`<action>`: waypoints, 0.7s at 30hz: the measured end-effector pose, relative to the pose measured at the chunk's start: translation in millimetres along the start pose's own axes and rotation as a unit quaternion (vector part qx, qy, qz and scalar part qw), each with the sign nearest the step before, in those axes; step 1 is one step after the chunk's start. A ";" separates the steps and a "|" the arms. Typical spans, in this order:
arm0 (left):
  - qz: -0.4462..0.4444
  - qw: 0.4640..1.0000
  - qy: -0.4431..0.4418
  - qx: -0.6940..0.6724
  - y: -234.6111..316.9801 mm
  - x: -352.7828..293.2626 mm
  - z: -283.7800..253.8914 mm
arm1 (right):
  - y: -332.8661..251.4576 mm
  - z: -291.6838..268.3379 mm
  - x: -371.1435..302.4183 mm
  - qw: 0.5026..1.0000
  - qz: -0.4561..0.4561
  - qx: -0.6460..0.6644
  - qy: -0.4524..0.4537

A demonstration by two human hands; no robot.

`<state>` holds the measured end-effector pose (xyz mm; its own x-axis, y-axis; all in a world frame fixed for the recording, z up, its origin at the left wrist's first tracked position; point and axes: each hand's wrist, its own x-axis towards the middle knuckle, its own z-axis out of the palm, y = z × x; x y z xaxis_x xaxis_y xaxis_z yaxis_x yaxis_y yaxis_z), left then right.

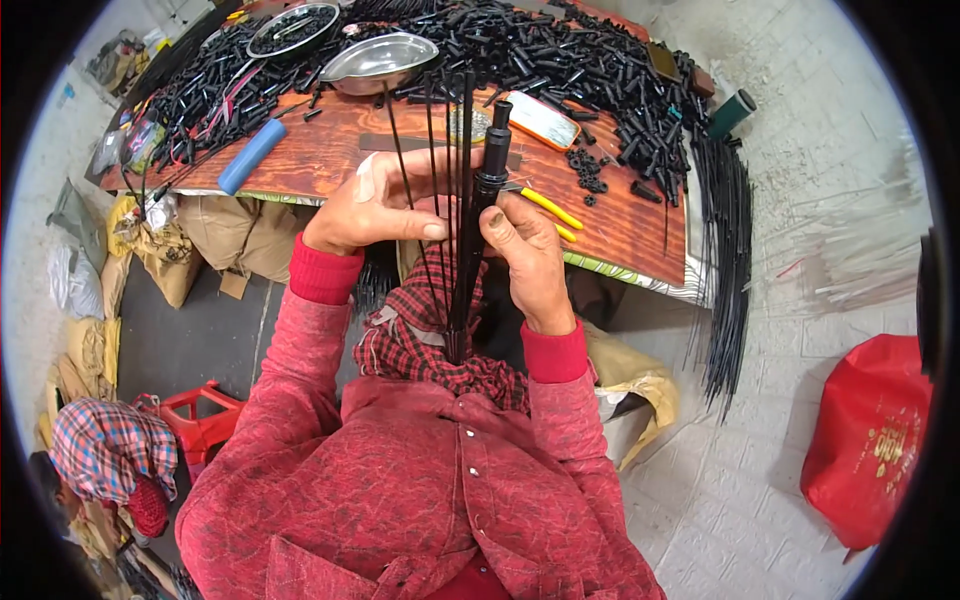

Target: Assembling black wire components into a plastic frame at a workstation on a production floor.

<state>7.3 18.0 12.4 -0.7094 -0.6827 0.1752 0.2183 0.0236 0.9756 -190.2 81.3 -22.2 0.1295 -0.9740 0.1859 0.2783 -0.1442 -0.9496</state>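
The black stepped tube (488, 165) was before my chest, in the centre of the frame, standing almost upright, and the fingers of my right hand (535, 255) were clamped on it. Several thin, straight black rods (430, 120) rose beside it and came together toward its lower end. My left hand (380, 212) was at these rods, its thumb and forefinger apart, with rods passing between or in front; I cannot tell how firmly it gripped.

In my judgement, this piece was partly done: the rods were gathered at the bottom, but their upper ends spread freely. Whether they were fastened below, I could not see. Much material seemed to be left.

I counted one tube in my hand and at least four rods; some overlapped. On the reddish-brown wooden table (622, 235) there were one pair of yellow-handled pliers (552, 208), one white rectangular tray with orange rim (542, 120), one blue cylinder (252, 157) and two shiny metal dishes (385, 55). The heap of black tubular parts (520, 45) along the top, and the bundle of long black rods (728, 250) at right, were too many for counting.
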 end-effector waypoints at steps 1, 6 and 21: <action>0.008 0.999 -0.017 -0.034 1.9 1.8 1.1 | -2.4 -0.8 -0.9 1.000 -0.008 0.025 -0.002; 0.030 0.987 -0.108 -0.115 3.5 12.5 -6.4 | 1.1 -12.0 -4.6 0.991 -0.017 0.123 -0.048; 0.077 0.994 0.059 0.059 3.5 37.0 26.8 | 11.7 -26.0 -2.2 0.978 -0.003 0.188 -0.087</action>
<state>-36.2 12.3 25.8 -0.5887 -0.7452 0.3134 0.2331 0.2147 0.9484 -212.0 77.2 -40.3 0.2789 -0.9239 0.2619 0.6049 -0.0428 -0.7951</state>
